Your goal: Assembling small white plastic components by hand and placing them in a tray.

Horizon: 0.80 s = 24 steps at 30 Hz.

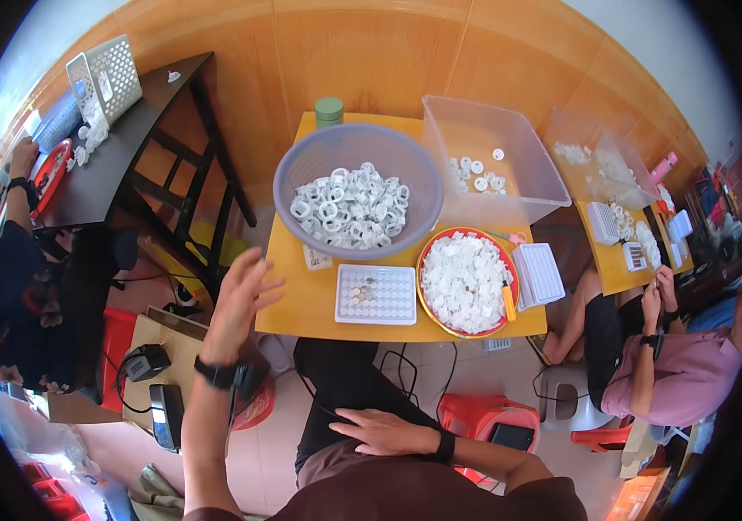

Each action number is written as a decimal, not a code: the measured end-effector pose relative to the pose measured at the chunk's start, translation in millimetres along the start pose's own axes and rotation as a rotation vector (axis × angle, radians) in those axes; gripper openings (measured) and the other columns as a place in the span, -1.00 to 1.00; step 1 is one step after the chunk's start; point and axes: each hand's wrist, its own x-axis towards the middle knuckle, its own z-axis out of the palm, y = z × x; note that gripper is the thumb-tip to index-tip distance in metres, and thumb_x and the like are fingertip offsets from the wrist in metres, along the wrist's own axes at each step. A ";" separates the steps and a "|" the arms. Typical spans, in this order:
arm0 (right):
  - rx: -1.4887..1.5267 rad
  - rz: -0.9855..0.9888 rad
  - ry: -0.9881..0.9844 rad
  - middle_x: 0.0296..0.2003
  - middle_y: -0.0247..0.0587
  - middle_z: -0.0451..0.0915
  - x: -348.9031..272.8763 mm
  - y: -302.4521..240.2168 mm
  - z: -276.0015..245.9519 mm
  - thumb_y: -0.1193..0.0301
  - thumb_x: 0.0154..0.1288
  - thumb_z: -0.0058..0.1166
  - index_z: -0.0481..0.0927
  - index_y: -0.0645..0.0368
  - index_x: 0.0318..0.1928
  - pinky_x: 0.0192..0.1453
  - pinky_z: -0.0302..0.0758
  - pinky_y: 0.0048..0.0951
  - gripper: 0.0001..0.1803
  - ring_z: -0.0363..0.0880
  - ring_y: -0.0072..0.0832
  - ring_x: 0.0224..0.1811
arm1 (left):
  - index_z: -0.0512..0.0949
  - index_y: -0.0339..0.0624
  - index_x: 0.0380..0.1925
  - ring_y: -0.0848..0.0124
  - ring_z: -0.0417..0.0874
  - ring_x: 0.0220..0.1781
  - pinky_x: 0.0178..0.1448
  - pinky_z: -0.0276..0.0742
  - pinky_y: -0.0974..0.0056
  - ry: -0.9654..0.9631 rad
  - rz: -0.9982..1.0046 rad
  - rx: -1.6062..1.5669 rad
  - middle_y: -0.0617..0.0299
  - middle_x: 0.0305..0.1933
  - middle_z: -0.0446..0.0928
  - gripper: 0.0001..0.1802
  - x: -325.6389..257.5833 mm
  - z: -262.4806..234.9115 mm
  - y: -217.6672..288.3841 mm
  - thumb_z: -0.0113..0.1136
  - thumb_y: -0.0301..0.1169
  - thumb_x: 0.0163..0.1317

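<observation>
My left hand is raised in the air just off the left edge of the yellow table, its fingers apart and nothing in them. Flat on my thigh lies my right hand, fingers stretched out and empty. A grey-purple plastic basin on the table holds a heap of small white ring-shaped plastic parts. In front of it sits a white tray with round pockets, a few small dark or metallic pieces on it. Beside that, a red-rimmed round tray is piled with small white parts.
A yellow-handled tool rests on the round tray's edge, next to stacked white trays. Behind are a clear bin with white caps and a green jar. Co-workers sit left and right; a red stool stands near my right.
</observation>
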 end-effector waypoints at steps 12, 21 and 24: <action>-0.136 -0.084 0.259 0.08 0.00 0.32 17.8 -4.0 -27.0 0.41 0.05 0.13 0.41 0.21 0.03 0.22 0.27 -0.26 -0.53 0.23 -0.20 0.22 | 0.27 -0.18 0.10 0.03 0.48 0.04 0.09 0.46 -0.12 -0.107 -0.368 -0.378 -0.03 0.05 0.39 -0.40 120.9 39.7 -23.4 0.07 -0.58 -0.05; -0.286 -0.022 0.754 -0.27 -0.06 0.53 40.3 -1.0 -216.8 0.45 0.07 0.12 0.55 0.24 -0.20 -0.10 0.45 -0.25 -0.76 0.49 -0.13 -0.17 | 0.21 -0.25 0.10 0.09 0.57 -0.14 -0.27 0.67 0.02 -0.050 -0.200 -0.193 0.01 -0.05 0.41 -0.35 115.3 34.7 -8.5 -0.06 -0.67 -0.14; -0.425 0.028 0.776 -0.29 -0.05 0.51 76.7 17.5 -264.1 0.41 0.08 0.10 0.53 0.27 -0.20 -0.06 0.41 -0.22 -0.73 0.46 -0.09 -0.15 | 0.19 -0.17 0.13 0.13 0.57 -0.16 -0.37 0.68 0.07 -0.088 -0.071 -0.140 0.03 -0.04 0.39 -0.30 113.2 39.4 -1.3 -0.07 -0.68 -0.16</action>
